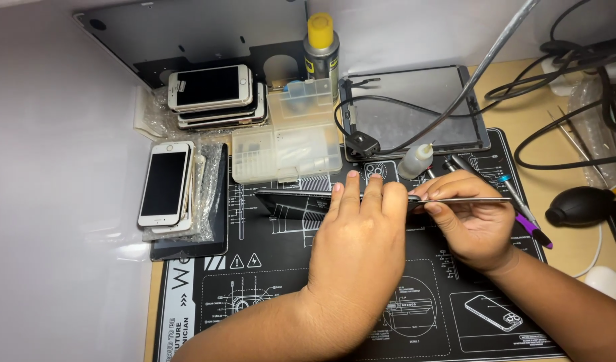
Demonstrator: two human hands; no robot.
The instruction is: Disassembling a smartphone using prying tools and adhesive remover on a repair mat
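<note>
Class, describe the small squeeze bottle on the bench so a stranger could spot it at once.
Start at the black repair mat, then go to its far edge beside the flat grey tablet. There stands the small squeeze bottle, just beyond the right hand. Unlike the tall yellow-capped spray can, it is short, translucent white and ends in a thin nozzle.

Single head-worn view, looked steeply down and forward over the table [522,114] from close range. Hands [361,248] sat centre-near; the white wall closed the far edge and left side.
</note>
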